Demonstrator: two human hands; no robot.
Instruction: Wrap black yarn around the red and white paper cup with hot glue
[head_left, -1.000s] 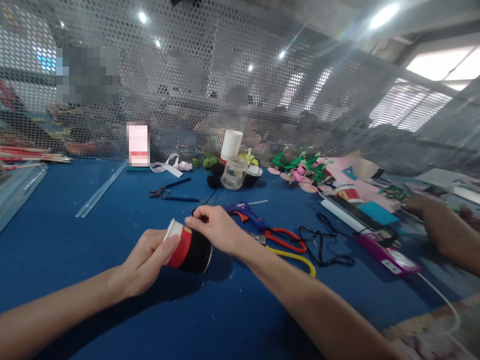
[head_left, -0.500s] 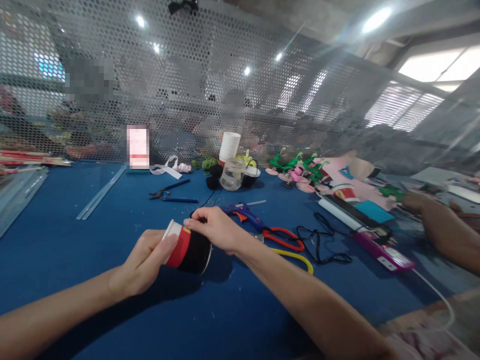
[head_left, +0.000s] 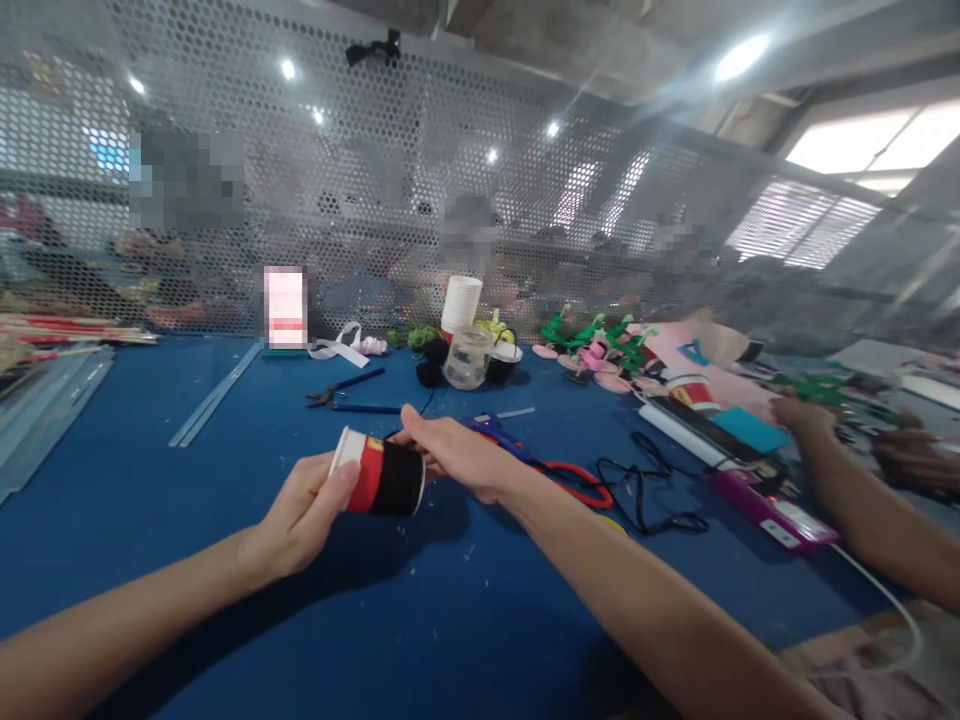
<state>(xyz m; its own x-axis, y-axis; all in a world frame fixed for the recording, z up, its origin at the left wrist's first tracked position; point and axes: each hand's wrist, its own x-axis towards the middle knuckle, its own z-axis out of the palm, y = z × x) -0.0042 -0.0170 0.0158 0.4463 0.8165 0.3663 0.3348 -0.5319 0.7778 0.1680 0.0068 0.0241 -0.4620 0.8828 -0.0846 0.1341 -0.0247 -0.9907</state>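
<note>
My left hand [head_left: 300,518] grips a paper cup [head_left: 379,477] lying on its side above the blue table [head_left: 225,480]. White rim, then a red band, then a black wrap run along the cup. My right hand [head_left: 454,455] rests over the black end of the cup, its fingers pressing on the wrap. A blue glue gun [head_left: 499,436] and red-handled scissors [head_left: 574,480] lie just behind my right hand.
Pliers [head_left: 345,395], a clear jar [head_left: 466,357], stacked white cups [head_left: 460,303] and green and pink craft pieces [head_left: 600,340] lie further back by the perforated screen [head_left: 450,200]. Another person's arm [head_left: 862,490] reaches in at the right near a purple device [head_left: 772,510] and black cable [head_left: 645,490].
The cup has turned flatter and risen slightly in view. My right hand has slid from pinching the top edge to lying across the black end. The other person's hand moved left.
</note>
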